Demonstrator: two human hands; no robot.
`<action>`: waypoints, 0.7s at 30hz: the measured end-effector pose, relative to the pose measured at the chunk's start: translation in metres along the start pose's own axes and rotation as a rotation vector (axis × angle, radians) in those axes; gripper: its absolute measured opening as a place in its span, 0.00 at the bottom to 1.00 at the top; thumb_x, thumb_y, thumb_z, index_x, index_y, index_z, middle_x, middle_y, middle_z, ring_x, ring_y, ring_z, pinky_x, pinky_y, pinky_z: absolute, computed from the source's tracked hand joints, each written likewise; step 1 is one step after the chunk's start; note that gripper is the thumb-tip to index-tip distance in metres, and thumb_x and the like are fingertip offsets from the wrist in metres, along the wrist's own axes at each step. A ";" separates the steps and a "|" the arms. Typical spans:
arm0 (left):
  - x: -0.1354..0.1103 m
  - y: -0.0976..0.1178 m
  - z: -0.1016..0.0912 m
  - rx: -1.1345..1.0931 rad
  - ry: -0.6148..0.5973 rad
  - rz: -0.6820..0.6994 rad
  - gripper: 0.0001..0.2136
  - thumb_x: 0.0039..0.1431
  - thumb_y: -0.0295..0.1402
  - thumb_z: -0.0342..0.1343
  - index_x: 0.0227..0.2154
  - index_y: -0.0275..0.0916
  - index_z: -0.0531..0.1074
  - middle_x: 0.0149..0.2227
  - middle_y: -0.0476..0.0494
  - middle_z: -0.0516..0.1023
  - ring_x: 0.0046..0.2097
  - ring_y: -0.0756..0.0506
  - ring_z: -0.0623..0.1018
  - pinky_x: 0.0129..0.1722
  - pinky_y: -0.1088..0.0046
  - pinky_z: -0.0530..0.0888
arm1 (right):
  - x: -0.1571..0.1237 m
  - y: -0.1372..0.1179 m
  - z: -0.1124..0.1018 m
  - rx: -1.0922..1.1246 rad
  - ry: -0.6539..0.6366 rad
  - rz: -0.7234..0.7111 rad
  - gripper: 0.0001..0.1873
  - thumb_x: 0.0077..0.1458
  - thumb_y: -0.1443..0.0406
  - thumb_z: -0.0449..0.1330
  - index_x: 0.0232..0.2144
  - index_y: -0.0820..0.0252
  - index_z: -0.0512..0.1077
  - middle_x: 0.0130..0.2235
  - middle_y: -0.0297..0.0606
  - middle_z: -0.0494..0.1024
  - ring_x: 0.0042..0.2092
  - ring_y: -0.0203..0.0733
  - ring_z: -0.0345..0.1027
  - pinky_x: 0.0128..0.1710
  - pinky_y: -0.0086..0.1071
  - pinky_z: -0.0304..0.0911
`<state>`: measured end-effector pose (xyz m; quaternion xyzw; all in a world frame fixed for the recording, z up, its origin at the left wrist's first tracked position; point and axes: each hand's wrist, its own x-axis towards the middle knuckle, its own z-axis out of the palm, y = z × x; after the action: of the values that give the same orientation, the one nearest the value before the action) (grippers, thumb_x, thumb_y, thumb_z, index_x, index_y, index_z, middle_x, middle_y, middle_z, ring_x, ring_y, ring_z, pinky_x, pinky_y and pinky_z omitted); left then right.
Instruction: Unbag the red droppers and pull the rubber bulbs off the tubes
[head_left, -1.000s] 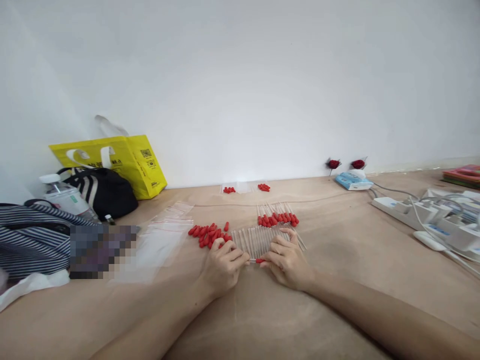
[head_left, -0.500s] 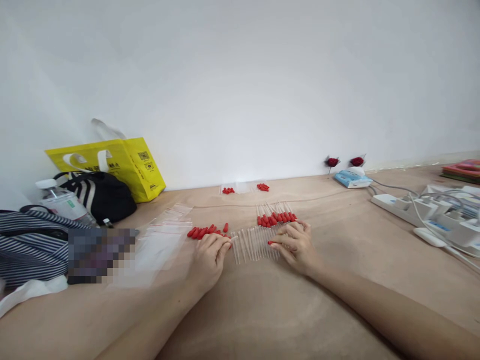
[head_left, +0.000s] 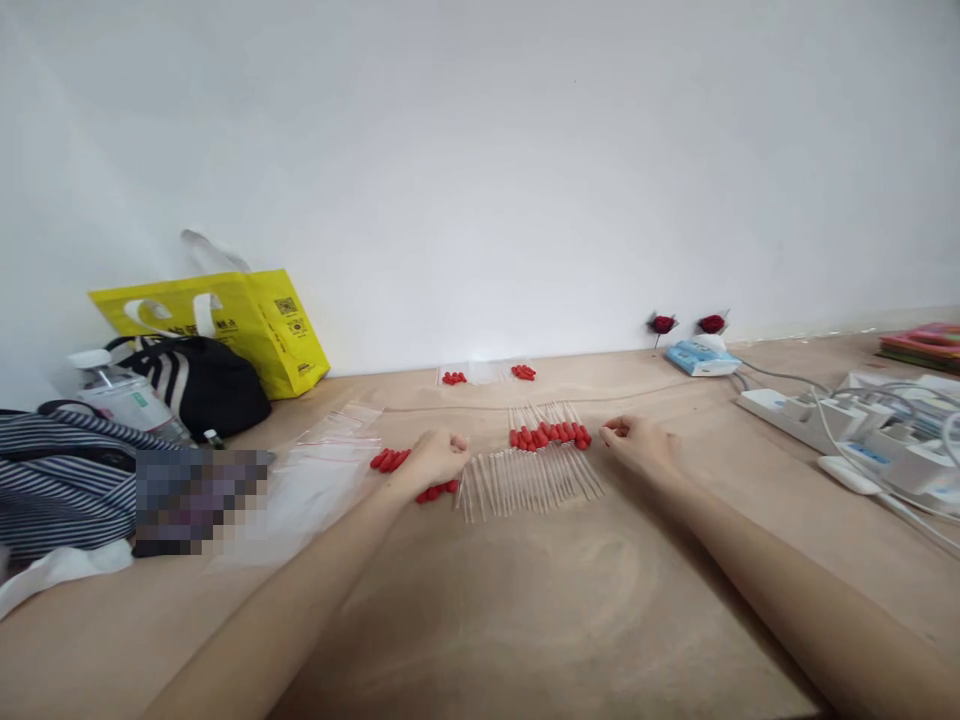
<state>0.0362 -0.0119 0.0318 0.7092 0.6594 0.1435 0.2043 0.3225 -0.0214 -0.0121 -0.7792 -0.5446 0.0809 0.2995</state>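
A row of thin clear tubes (head_left: pixel 525 483) lies side by side at the middle of the table. Behind it are similar tubes with red bulb-shaped caps (head_left: pixel 551 435) on their near ends. My left hand (head_left: pixel 439 460) is closed at the left of these rows, above loose red caps (head_left: pixel 390 460); more red caps (head_left: pixel 437 492) lie just below its wrist. Whatever its fingertips pinch, if anything, does not show. At the right end of the capped row, my right hand (head_left: pixel 641 445) has its fingers curled together, and their contents are unclear.
Clear zip bags (head_left: pixel 322 480) lie to the left, beside a striped bag (head_left: pixel 67 490), a bottle (head_left: pixel 135 400), a black bag (head_left: pixel 214 385) and a yellow bag (head_left: pixel 292 350). Bagged red caps (head_left: pixel 523 372) rest by the wall. Rightward are a tissue pack (head_left: pixel 701 358) and a power strip (head_left: pixel 787 412) with cables.
My right hand has moved right and back, from the uncapped tubes to the capped row's end. My left hand has shifted slightly back, uncovering red caps below it.
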 end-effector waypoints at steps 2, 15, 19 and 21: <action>0.005 0.005 0.004 0.038 -0.021 -0.042 0.14 0.44 0.29 0.53 0.36 0.34 0.69 0.15 0.50 0.72 0.16 0.50 0.70 0.16 0.79 0.63 | 0.003 0.003 0.004 -0.023 -0.032 0.004 0.14 0.47 0.56 0.52 0.32 0.55 0.73 0.33 0.37 0.77 0.39 0.48 0.67 0.44 0.44 0.49; 0.006 0.021 0.004 0.251 -0.042 0.032 0.09 0.44 0.26 0.54 0.32 0.33 0.71 0.20 0.44 0.75 0.23 0.46 0.75 0.24 0.74 0.69 | 0.004 0.002 0.015 -0.119 -0.041 -0.093 0.18 0.51 0.52 0.48 0.30 0.51 0.75 0.30 0.39 0.77 0.37 0.50 0.68 0.44 0.48 0.48; -0.019 0.017 0.004 0.247 0.067 0.262 0.13 0.53 0.34 0.50 0.41 0.36 0.69 0.38 0.41 0.75 0.41 0.45 0.74 0.41 0.70 0.68 | 0.005 0.003 0.016 -0.059 0.021 -0.210 0.18 0.51 0.52 0.49 0.32 0.52 0.75 0.32 0.38 0.76 0.37 0.46 0.67 0.41 0.41 0.49; -0.032 0.007 0.007 0.262 0.086 0.528 0.16 0.54 0.39 0.49 0.43 0.38 0.68 0.43 0.41 0.72 0.46 0.44 0.70 0.47 0.67 0.65 | 0.005 0.003 0.017 -0.059 0.053 -0.308 0.17 0.49 0.51 0.51 0.33 0.51 0.74 0.33 0.37 0.75 0.38 0.44 0.66 0.40 0.39 0.49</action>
<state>0.0422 -0.0451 0.0314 0.8697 0.4731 0.1355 0.0385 0.3191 -0.0113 -0.0260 -0.6969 -0.6516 -0.0028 0.2997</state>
